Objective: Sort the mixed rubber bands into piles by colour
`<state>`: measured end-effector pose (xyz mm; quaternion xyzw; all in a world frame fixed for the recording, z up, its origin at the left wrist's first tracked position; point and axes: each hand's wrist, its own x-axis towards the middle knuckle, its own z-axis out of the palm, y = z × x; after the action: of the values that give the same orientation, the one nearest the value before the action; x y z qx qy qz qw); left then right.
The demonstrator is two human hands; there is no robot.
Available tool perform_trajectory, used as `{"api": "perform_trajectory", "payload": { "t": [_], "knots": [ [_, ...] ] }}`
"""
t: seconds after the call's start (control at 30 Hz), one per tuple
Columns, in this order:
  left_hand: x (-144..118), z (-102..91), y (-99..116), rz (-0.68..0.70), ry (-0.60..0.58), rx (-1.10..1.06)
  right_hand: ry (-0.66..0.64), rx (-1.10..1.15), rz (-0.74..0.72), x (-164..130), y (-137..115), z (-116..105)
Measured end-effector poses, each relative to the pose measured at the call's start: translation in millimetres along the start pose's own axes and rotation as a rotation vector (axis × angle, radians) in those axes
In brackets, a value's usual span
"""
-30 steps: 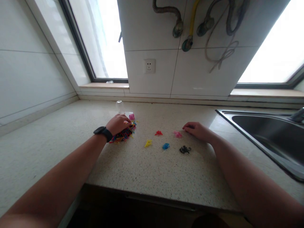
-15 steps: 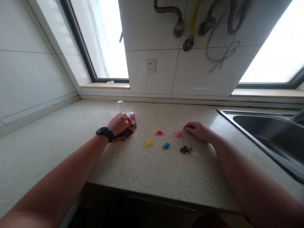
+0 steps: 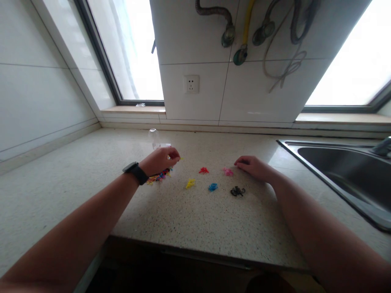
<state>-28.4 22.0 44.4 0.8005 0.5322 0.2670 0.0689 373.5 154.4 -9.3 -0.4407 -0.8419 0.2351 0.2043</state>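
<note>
Both hands are out over a speckled stone countertop (image 3: 195,219), and I'm viewing them from a head-worn camera. On my left, the left hand (image 3: 160,160) is raised a little above a mixed pile of coloured rubber bands (image 3: 158,176), fingers curled in and pinched together; I cannot tell what, if anything, it grips between the fingertips. A black watch (image 3: 135,172) sits on that wrist. On my right, the right hand (image 3: 253,166) lies palm down on the countertop, fingers loosely bent and holding nothing, its fingertips just beside a small pink cluster (image 3: 227,171).

Going from the countertop's near edge toward the wall: a black cluster (image 3: 237,191) lies nearest, then a blue cluster (image 3: 213,187) and a yellow cluster (image 3: 190,184), then a red cluster (image 3: 203,170) level with the pink one. All five sit between the two hands, apart from each other. The mixed pile lies left of them, partly hidden under the left hand.

Behind the left hand a clear glass (image 3: 154,137) lies nearer the back edge. At the right edge of the countertop is a steel sink (image 3: 342,171). On the tiled wall beyond are a power socket (image 3: 191,84) and hanging hoses (image 3: 244,28), with bright windows (image 3: 128,49) either side.
</note>
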Motion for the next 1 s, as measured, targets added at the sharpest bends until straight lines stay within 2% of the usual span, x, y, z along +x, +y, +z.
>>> {"api": "perform_trajectory", "payload": {
  "t": [0.13, 0.23, 0.63, 0.8, 1.0],
  "knots": [
    [-2, 1.7, 29, 0.217, -0.215, 0.059, 0.003, -0.007, 0.003, -1, -1, 0],
    [-3, 6.0, 41, 0.352, -0.279, 0.091, 0.008, 0.007, -0.002, 0, 0, 0],
    [-6, 27.8, 41, 0.441, -0.23, 0.152, -0.001, 0.007, -0.012, 1, 4, 1],
    [-6, 21.1, 42, 0.459, -0.226, 0.126, 0.007, 0.016, -0.023, 1, 4, 1],
    [-3, 5.6, 35, 0.365, -0.115, 0.169, 0.004, 0.027, -0.024, 1, 2, 1]
  ]
}}
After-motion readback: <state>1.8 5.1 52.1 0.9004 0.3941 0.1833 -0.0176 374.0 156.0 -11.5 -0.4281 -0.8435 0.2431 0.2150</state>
